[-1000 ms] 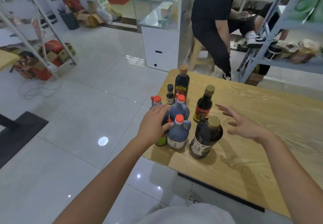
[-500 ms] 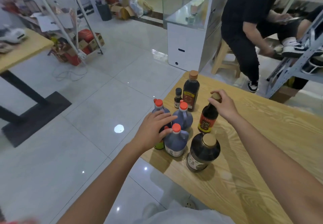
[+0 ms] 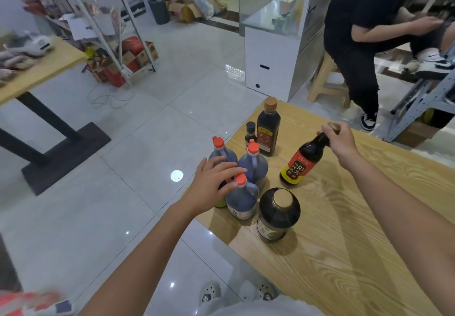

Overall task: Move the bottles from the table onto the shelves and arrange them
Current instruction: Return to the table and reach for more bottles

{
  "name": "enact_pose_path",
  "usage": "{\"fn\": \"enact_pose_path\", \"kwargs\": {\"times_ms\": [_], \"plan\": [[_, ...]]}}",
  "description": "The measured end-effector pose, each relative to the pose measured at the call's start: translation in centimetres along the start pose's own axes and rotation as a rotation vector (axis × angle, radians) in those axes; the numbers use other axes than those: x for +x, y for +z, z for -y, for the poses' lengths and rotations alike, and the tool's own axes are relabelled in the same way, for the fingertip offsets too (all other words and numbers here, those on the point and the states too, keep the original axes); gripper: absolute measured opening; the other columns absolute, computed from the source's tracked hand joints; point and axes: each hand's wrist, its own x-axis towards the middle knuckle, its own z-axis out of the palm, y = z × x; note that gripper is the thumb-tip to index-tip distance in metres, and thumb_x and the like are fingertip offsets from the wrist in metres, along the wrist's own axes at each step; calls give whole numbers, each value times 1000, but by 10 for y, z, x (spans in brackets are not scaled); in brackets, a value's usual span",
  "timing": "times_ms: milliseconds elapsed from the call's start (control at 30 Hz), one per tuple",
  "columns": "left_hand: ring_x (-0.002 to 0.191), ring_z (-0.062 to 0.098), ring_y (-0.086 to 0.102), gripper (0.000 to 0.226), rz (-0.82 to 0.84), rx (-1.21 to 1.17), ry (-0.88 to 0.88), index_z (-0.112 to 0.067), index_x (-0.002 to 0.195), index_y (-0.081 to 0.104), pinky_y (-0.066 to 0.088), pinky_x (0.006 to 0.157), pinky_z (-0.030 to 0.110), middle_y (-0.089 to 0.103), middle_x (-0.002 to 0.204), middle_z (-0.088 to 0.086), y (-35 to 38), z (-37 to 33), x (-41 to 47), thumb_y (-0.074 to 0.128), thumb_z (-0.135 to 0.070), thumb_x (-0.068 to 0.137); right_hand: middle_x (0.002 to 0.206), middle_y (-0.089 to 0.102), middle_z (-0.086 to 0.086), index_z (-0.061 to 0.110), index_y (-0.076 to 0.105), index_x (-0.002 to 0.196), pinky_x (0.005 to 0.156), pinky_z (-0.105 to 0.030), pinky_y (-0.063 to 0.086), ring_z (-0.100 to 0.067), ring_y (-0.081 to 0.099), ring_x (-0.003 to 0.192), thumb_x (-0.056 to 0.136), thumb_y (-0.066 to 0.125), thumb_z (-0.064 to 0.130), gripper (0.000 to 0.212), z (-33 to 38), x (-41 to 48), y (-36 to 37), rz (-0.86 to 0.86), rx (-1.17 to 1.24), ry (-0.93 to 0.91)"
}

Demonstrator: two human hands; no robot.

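- Since half a second ago, the dark glass bottle with a red and yellow label (image 3: 299,165) has gone from upright to tilted. Its neck leans toward the right hand (image 3: 342,143), whose fingers (image 3: 328,133) pinch round the gold cap and neck. Whether the base has left the pale wood-grain surface (image 3: 357,229) cannot be told.
- The left hand (image 3: 214,182) remains on the cluster at the surface's corner, fingers spread and fairly straight across the bluish plastic jugs with orange caps (image 3: 242,200), curled round nothing.
- To do this well, the bottle likely wants lifting straight up before swinging away, since the squat dark jar with a gold lid (image 3: 278,213) and the tall dark bottle with a tan cap (image 3: 268,128) stand near.
- A cap-end hold on smooth glass may slip, so a lower grip on the neck looks safer.
- The glass looks slick and rigid, while the jugs have moulded handles and softer walls.
- A grey metal shelving rack (image 3: 418,108) stands just beyond the surface's far edge.
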Motion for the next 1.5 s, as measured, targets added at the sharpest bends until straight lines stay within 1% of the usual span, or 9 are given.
{"fn": "enact_pose_path", "kwargs": {"times_ms": [167,433,700,833,1067,1200,1300,1400,1500], "plan": [[128,19,40,49,-1,-14,-3,-32,121,60,31,101,42,59,128,-10,1,-1,2,31,-56,89,106,64,-13,4,47,124,88,-40,52,-23,65,96,97,49,28,36,17,-5,-17,11,130,17],[124,19,42,52,17,7,7,-29,120,61,31,101,40,58,127,-10,2,5,4,29,-56,89,103,63,-15,6,53,110,71,-32,52,-23,66,89,97,47,33,30,43,-3,-26,83,140,50],[124,19,40,55,35,41,11,-31,123,59,30,102,39,57,128,-9,3,4,3,23,-57,89,101,66,-10,12,48,111,83,-40,51,-25,65,95,93,53,36,31,15,-22,12,93,-191,-116],[125,18,38,55,43,60,8,-32,125,56,28,101,37,55,129,-9,3,4,3,23,-57,90,104,64,-10,14,46,111,80,-39,49,-26,61,97,89,58,39,35,0,-34,23,79,-264,-169],[122,19,41,49,15,63,20,-33,123,57,30,99,39,57,125,-8,5,5,2,26,-54,92,84,59,-2,14,46,96,64,-33,49,-20,57,73,79,73,30,36,0,-77,24,151,-435,-432],[124,18,38,50,29,95,16,-34,124,56,27,99,37,55,128,-10,7,7,3,25,-54,92,76,59,5,22,42,87,55,-32,46,-15,57,67,79,69,40,33,3,-87,26,303,-723,-466],[124,18,39,51,28,103,15,-34,124,57,27,98,35,55,128,-10,6,6,3,23,-55,92,82,58,11,29,46,87,60,-30,46,-14,57,75,79,63,52,30,17,-78,24,430,-916,-406],[124,18,38,53,31,106,13,-34,126,56,26,97,33,55,129,-10,5,5,3,21,-55,91,97,61,11,30,53,102,77,-34,53,-11,59,87,69,51,77,57,36,-62,22,575,-952,-279],[124,19,39,52,26,105,10,-35,126,56,27,97,34,55,128,-9,5,5,2,22,-55,92,119,58,6,26,45,126,87,-42,51,-16,58,103,70,54,74,75,61,-39,34,404,-898,-368]]}}
